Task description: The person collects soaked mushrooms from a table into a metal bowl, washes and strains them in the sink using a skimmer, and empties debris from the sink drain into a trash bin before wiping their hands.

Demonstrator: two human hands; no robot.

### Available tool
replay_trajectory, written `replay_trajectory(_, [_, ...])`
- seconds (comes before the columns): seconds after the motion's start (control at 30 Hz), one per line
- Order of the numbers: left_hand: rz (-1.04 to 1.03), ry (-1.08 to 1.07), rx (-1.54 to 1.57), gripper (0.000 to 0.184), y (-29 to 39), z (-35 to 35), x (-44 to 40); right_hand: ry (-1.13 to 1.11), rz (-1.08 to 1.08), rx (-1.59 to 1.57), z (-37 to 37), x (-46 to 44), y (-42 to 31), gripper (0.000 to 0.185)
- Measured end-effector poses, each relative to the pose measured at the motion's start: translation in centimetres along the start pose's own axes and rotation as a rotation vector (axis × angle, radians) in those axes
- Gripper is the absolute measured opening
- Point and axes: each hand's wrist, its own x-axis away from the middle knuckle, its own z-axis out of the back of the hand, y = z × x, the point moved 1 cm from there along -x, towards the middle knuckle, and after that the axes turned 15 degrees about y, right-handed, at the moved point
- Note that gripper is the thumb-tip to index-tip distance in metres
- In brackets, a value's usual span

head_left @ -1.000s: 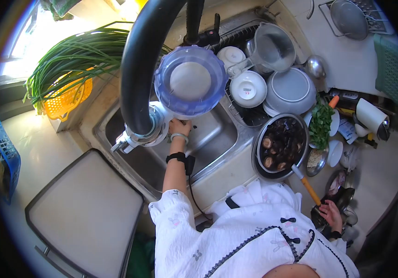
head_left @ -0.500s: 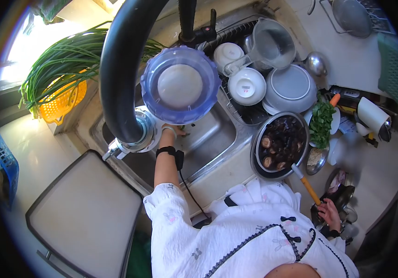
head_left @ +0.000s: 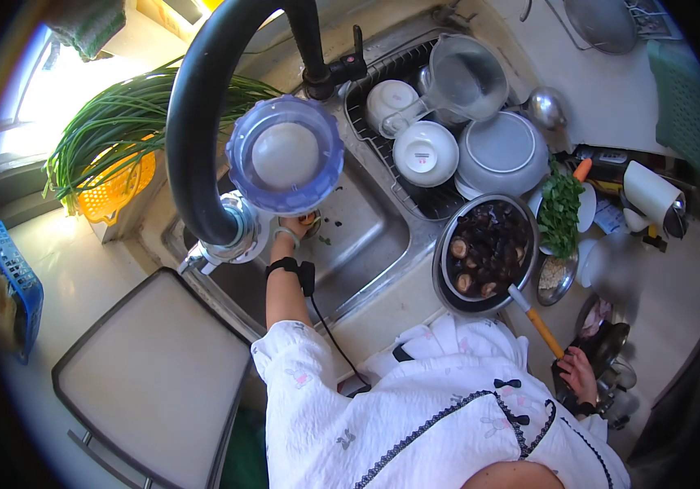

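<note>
My left hand (head_left: pixel 293 227) reaches down into the steel sink (head_left: pixel 370 244), partly hidden beneath a translucent blue, round faucet attachment (head_left: pixel 285 155). Its fingers are curled by a small dark reddish-brown thing (head_left: pixel 311 218) that I cannot make out. Small dark and green scraps lie on the sink floor beside it. On the right, my right hand (head_left: pixel 580 376) is closed around the lower end of a wooden-handled tool (head_left: pixel 541 328). The tool's pale metal end points toward a steel bowl (head_left: pixel 493 253) of dark soaked fungus and mushrooms; whether they touch is unclear.
A black dish rack (head_left: pixel 423 200) holds white bowls (head_left: pixel 425 153) and a clear ladle-like scoop (head_left: pixel 468 77). Long green stalks (head_left: pixel 114 122) lie over a yellow basket (head_left: pixel 118 187). Leafy greens (head_left: pixel 560 216) are at right, a grey-white board (head_left: pixel 154 367) at lower left.
The view has shifted slightly. Around my left hand, the reddish-brown thing and scraps in the sink show more clearly. My right hand keeps hold of the wooden-handled tool.
</note>
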Motion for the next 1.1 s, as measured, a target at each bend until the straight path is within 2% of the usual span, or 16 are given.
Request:
replay_trajectory(0.07, [0.052, 0.032, 0.068, 0.052, 1.9, 1.3, 0.7, -0.031, 0.018, -0.011, 0.4, -1.0, -0.1, 0.031])
replay_trajectory(0.13, [0.488, -0.014, 0.368, 0.042, 4.3, 3.8, 2.1, -0.05, 0.035, -0.015, 0.3, -1.8, -0.5, 0.031])
replay_trajectory(0.17, [0.489, 0.0, 0.366, 0.042, 4.2, 4.2, 2.7, -0.066, 0.047, -0.016, 0.1, -2.3, -0.8, 0.031])
replay_trajectory(0.23, [0.458, 0.104, 0.719, 0.033, 4.3, 5.3, 4.4, -0.096, 0.052, -0.003, -0.1, -3.4, -1.2, 0.033])
replay_trajectory(0.27, [0.463, 0.126, 0.715, 0.033, 4.3, 5.8, 5.4, -0.113, 0.054, 0.008, -0.2, -4.0, -1.4, 0.035])
replay_trajectory(0.33, [0.402, 0.17, 1.131, 0.027, 6.8, 7.3, 8.3, -0.155, 0.075, 0.06, -0.3, -5.5, -1.9, 0.035])
replay_trajectory(0.43, [0.387, 0.259, 1.351, 0.024, 11.2, 9.9, 13.5, -0.202, 0.127, 0.195, -1.5, -6.0, -4.4, 0.034])
replay_trajectory(0.5, [0.401, 0.227, 1.38, 0.025, 11.7, 10.7, 17.1, -0.22, 0.159, 0.285, -2.1, -5.6, -7.1, 0.033])
replay_trajectory(0.6, [0.454, 0.303, 1.649, 0.024, 13.6, 10.9, 22.5, -0.322, 0.395, 0.365, -3.7, -4.1, -11.5, 0.031])
replay_trajectory(0.7, [0.482, 0.381, 1.713, 0.026, 13.9, 10.5, 27.0, -0.371, 0.537, 0.472, -6.7, 0.8, -15.4, 0.034])
replay_trajectory(0.77, [0.499, 0.415, 1.748, 0.028, 14.2, 10.3, 29.7, -0.465, 0.737, 0.543, -7.9, 4.0, -16.9, 0.039])
replay_trajectory(0.83, [0.406, 0.486, 1.743, 0.03, 14.0, 9.6, 32.1, -0.486, 0.775, 0.628, -8.7, 6.7, -17.8, 0.044])
replay_trajectory(0.9, [0.428, 0.527, 1.704, 0.03, 13.5, 8.8, 34.7, -0.772, 0.785, 0.562, -9.5, 9.1, -17.9, 0.043])
replay_trajectory(0.97, [0.444, 0.574, 1.671, 0.031, 12.7, 7.7, 37.2, -0.782, 0.832, 0.575, -9.8, 10.7, -17.8, 0.042])
replay_trajectory(1.07, [0.436, 0.729, 1.527, 0.038, 12.2, 6.0, 42.1, -1.087, 0.891, 0.555, -11.3, 12.4, -17.4, 0.037])
replay_trajectory(1.1, [0.445, 0.736, 1.532, 0.038, 12.0, 5.4, 43.8, -1.092, 0.886, 0.566, -12.1, 12.9, -17.0, 0.037])
